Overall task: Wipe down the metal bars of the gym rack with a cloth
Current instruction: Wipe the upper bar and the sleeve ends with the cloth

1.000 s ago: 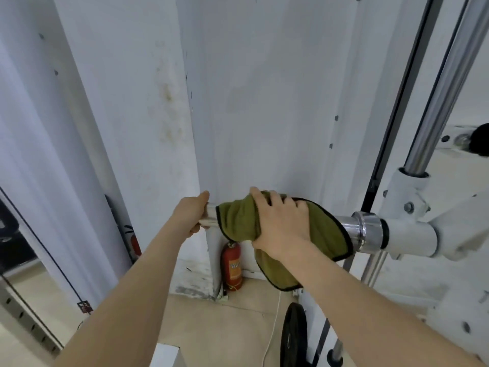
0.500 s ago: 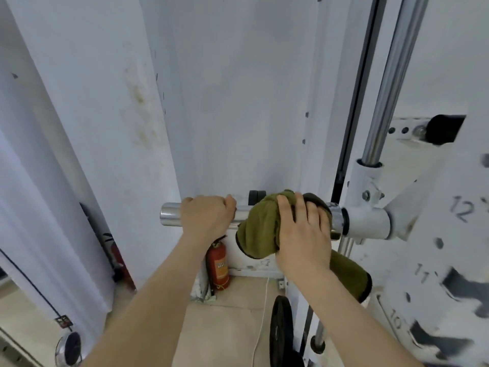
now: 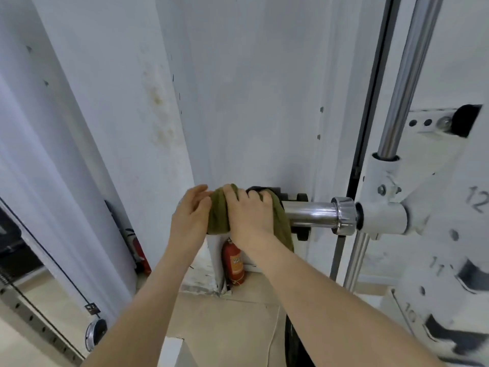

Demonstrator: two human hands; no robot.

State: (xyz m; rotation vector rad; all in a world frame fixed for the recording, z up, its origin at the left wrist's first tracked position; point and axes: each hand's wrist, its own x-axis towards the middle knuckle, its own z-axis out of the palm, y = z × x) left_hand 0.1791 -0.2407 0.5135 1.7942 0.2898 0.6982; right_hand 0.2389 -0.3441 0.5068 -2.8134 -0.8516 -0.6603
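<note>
1. The green cloth [image 3: 219, 211] is seen bunched round the outer, left end of the horizontal chrome bar [image 3: 309, 214], and the tip of the bar is hidden under it.
2. The cloth is gripped from above by the right hand [image 3: 250, 217]. Its fingers [image 3: 234, 196] are curled over the top of the bundle, and a flap of cloth hangs down beside the wrist.
3. The left hand [image 3: 189, 217] is held against the left end of the bundle. Its fingers are fairly straight, only loosely bent, and touch the cloth with nothing clasped. The hand is slightly blurred.
4. Right of the cloth, bare shiny bar is exposed, running into a chrome collar [image 3: 344, 215] and then the white bracket [image 3: 383, 215] of the rack.
5. From that bracket a vertical chrome rod [image 3: 407, 75] rises to the top edge. At far right a white post [image 3: 449, 276] is marked 12, 11 and 10.
6. Behind it all a white wall [image 3: 251, 88] is seen. A red fire extinguisher [image 3: 234, 263] stands on the floor at its corner, below the hands.
</note>
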